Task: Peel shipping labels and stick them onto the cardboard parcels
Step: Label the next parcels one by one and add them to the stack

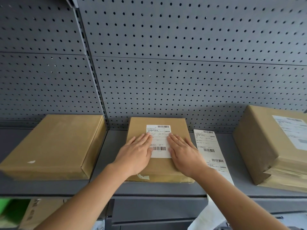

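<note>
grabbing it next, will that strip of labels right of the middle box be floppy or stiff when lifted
Probably floppy: the label strip is a long thin sheet lying flat on the shelf. It is likely very light, so a push would slide it across the smooth grey metal. Lifting it by one end may let it droop.

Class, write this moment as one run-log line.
action: pressing label onto middle parcel | left hand: flat | right hand: flat

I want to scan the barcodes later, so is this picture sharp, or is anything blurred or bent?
Head view, centre: the label on the middle parcel is fairly sharp. Head view, edges: the right parcel is smeared, and the pegboard seams bow from the wide lens. Lighting is even, with no glare.
</note>
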